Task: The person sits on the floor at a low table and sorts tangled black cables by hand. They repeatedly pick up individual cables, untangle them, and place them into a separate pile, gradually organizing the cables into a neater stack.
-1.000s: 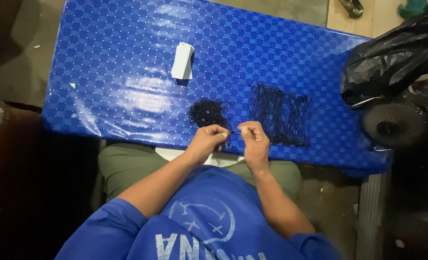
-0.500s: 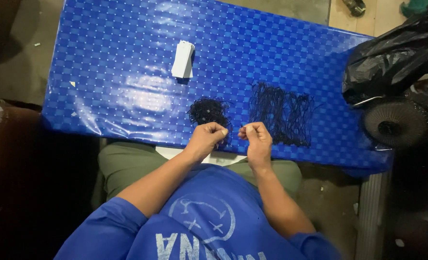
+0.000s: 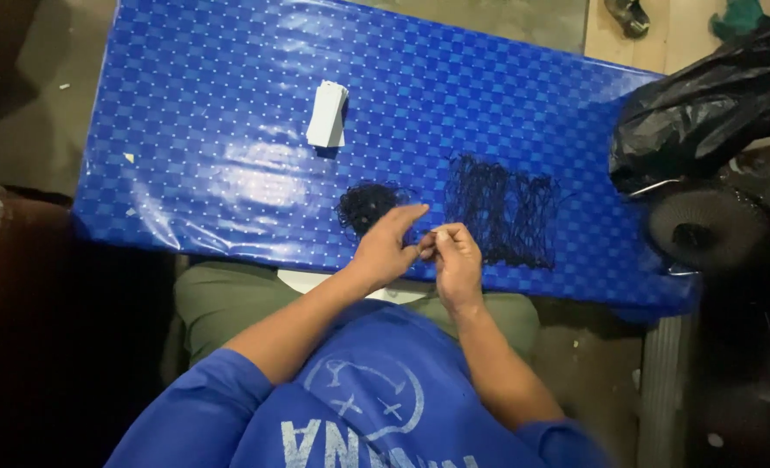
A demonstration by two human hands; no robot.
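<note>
Blue checked table cover [image 3: 229, 113] (glossy) bears black netting [image 3: 502, 208]; both hands [image 3: 389, 247] pinch something unclear.

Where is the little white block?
In the head view, the white block lies on the blue table, up and to the left of the hands, beyond the small dark tangle by the left hand.

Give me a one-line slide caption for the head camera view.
Both hands, left and right, pinch fine dark thread over a blue checked table, between a thread bundle and dark netting.
</note>
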